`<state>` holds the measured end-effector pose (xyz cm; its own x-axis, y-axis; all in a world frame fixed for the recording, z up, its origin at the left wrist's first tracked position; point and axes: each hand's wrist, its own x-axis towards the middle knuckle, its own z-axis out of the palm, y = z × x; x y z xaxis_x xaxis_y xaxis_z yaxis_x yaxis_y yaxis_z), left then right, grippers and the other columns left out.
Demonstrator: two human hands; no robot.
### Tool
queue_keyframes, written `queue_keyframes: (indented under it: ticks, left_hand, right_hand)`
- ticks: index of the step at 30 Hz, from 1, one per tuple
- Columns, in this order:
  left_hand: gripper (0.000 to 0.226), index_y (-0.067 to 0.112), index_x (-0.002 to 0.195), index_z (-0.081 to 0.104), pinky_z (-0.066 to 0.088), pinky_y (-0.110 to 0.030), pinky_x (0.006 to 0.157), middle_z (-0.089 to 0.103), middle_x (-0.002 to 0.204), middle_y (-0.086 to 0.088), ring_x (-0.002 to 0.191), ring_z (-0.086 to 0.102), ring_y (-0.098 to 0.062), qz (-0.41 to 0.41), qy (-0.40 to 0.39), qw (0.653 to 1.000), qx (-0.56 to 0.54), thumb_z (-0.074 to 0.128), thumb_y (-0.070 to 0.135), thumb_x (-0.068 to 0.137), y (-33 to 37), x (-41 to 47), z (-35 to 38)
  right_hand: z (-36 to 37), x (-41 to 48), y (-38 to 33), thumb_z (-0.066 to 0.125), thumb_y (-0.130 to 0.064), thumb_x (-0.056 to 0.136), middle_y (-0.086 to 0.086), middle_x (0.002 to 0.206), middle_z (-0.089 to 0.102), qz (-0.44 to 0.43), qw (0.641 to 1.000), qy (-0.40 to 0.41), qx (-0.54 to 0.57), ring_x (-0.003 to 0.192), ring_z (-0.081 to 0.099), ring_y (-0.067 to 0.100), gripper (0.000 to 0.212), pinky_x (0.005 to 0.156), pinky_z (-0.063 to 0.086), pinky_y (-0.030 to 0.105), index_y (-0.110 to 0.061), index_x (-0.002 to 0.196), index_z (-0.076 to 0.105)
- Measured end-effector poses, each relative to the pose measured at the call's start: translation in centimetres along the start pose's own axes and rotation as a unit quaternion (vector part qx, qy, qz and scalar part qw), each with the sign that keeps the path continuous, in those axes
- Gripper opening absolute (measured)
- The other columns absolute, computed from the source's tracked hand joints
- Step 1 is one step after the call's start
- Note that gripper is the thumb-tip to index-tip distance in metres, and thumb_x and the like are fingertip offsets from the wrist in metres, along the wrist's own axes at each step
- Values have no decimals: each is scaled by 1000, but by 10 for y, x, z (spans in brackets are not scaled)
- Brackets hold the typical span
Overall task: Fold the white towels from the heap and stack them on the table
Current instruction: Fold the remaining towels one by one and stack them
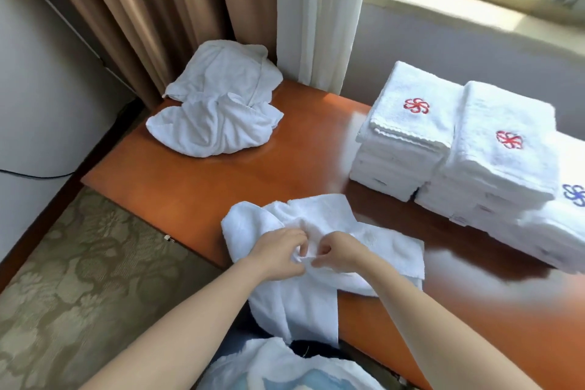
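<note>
The fingers (297,239) of the left hand (278,252) are curled and pinch a raised fold of the towel (332,215). The right hand (340,252) is set the same way, with its fingertips bent inward and clamped on the same fold. The two hands are nearly touching, knuckles up, over the middle of the cloth. Both forearms are bare and enter from the bottom edge.

The towel is white, crumpled and unfolded. It lies at the near edge of the table (205,180). One part is spread flat to the right of the hands, and another part hangs over the edge toward the person.

The heap (218,111) sits at the far left corner of the table, well apart from the hands. It consists of loose white towels bunched together, against the brown curtain (142,9).

Three stacks of folded towels occupy the right side of the table. Stack one (408,136) and stack two (503,155) stand touching, and each carries a red emblem on top. Stack three (566,231) carries a blue emblem and is cut off by the frame edge.

A white curtain (316,9) hangs beside the brown one. Patterned carpet (79,263) lies left of the table. The white-and-blue cloth (285,364) at the bottom edge is blurred, and may be clothing.
</note>
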<state>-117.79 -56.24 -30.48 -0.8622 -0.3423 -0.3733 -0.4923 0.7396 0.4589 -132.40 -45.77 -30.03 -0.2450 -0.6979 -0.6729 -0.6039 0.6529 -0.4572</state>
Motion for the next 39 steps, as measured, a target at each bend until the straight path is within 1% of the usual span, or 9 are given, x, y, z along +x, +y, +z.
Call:
queue_keyframes:
  ticks: [5,11,14,18,23,30,34,37,39]
  left_hand:
    - [18,29,91,39,30,-29,55,54,76,9,74,54,-20,-47,58,997,-27,55,36,90,16,12,0]
    - [16,25,99,62,35,-33,74,69,90,1,90,61,-25,-14,186,981,59,53,20,87,20,27,-49]
    - [16,22,92,63,33,-32,70,69,85,0,79,58,-26,-14,224,971,82,50,13,89,12,29,-80]
    - [19,24,98,67,39,-33,74,70,89,-2,87,60,-29,-10,255,962,94,50,21,92,-5,26,-120]
    - [13,26,90,71,37,-28,67,69,88,4,89,61,-23,3,234,966,111,58,28,89,-26,11,-161]
    - [12,24,74,69,38,-22,56,64,70,9,72,62,-15,-21,169,982,76,66,29,84,-55,-24,-197]
    - [22,25,71,66,35,-21,51,66,71,8,54,62,-4,-23,131,987,-91,61,23,92,-61,-40,-211]
    - [23,14,95,63,47,-22,46,68,95,-5,58,71,-16,-32,108,922,-369,42,6,101,-58,-54,-216]
    - [22,15,98,60,60,-34,65,66,105,-11,76,71,-28,-22,144,877,-457,40,6,103,-54,-63,-219]
  right_hand:
    - [-30,-26,-11,54,-32,95,-6,72,65,8,990,141,-7,48,63,11,17,56,47,29,-24,81,52]
    - [-61,-49,-29,50,-24,97,1,64,68,3,947,303,108,48,65,12,9,65,57,42,-19,90,50]
    - [-72,-57,-40,53,-25,99,-2,78,64,-2,892,391,228,50,67,13,14,66,58,44,-17,89,49]
    - [-87,-71,-64,53,-14,101,12,84,54,-38,765,452,457,49,68,25,17,47,55,36,-12,85,47]
    - [-72,-91,-108,53,-14,102,8,81,50,-77,670,512,532,60,73,26,18,47,56,31,-13,85,46]
    - [-29,-121,-145,60,-13,98,-3,78,61,-84,592,651,467,89,72,24,20,80,57,34,-18,81,51]
    - [-5,-141,-158,68,-19,94,-12,77,58,-35,601,723,339,77,59,4,22,73,42,10,-25,78,54]
    - [8,-155,-166,70,-12,92,-8,87,58,-28,597,763,244,87,58,14,10,85,43,20,-14,87,62]
    - [17,-162,-171,71,-9,90,-5,92,58,-22,588,794,154,90,53,10,8,87,41,18,-9,87,64]
